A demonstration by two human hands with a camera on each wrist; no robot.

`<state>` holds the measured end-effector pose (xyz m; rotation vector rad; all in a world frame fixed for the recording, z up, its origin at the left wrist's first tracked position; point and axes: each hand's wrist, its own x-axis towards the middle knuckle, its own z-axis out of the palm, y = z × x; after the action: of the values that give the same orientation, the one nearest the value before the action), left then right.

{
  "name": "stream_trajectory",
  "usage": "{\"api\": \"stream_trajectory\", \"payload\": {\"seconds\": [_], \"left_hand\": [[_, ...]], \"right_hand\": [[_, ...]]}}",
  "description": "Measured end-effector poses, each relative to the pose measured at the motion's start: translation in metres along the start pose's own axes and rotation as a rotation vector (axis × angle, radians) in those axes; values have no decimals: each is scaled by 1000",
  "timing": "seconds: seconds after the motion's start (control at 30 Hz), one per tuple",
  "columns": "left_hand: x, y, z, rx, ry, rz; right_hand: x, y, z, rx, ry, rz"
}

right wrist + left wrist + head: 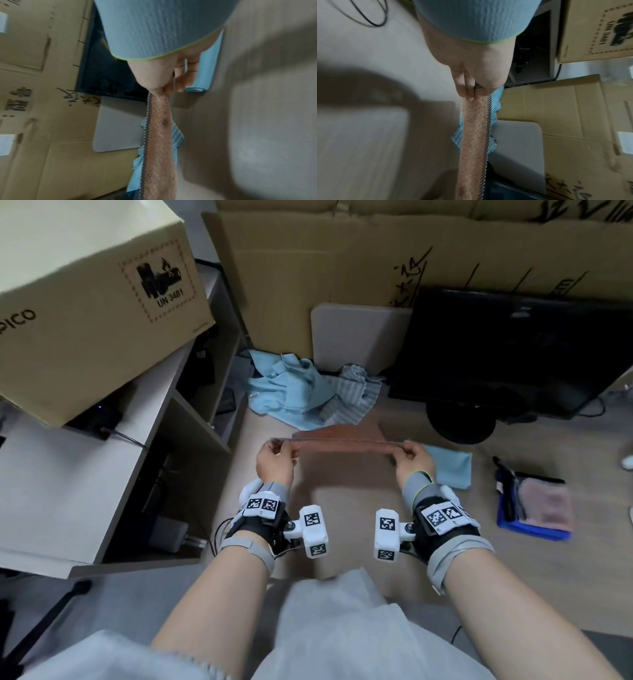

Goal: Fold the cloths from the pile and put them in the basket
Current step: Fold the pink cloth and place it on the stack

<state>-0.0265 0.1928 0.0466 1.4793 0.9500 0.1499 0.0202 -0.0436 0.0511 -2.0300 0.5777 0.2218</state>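
A brown cloth [342,440] with a checkered edge is stretched flat in the air between both hands. My left hand [274,455] pinches its left corner, my right hand [412,458] pinches its right corner. The wrist views show the brown cloth [474,135] [159,135] running away from each pinch. Behind it lies the pile [298,392] of light blue and striped cloths. A folded light blue cloth [452,467] lies on the table beside my right hand. The blue basket [527,529] at the right holds a folded pink cloth [544,503].
A black monitor [513,350] stands at the back right, with cardboard [342,268] and a grey board [356,337] behind the pile. A large cardboard box [85,302] sits on a white shelf unit [68,491] at the left.
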Motion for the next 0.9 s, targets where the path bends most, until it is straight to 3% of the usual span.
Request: {"api": "stream_trajectory", "payload": {"seconds": [0.17,0.23,0.33,0.47,0.63,0.8,0.9], "left_hand": [[19,-89,-21,187,-74,-298],[10,-109,-27,281,-83,-349],[-11,-105,-33,374,-58,-358],[-14,-100,-34,438,-52,-304],[8,-89,-24,453,-33,-237],[36,-79,-10,460,-25,-209],[50,-76,0,489,19,-260]], "right_hand": [[-8,61,11,-167,-185,271],[-11,84,16,-274,-253,345],[-17,104,21,-361,-286,386],[-18,110,27,-316,-217,332],[-5,100,37,-212,-160,241],[28,92,53,-223,-194,268],[46,90,62,-256,-206,301]]}}
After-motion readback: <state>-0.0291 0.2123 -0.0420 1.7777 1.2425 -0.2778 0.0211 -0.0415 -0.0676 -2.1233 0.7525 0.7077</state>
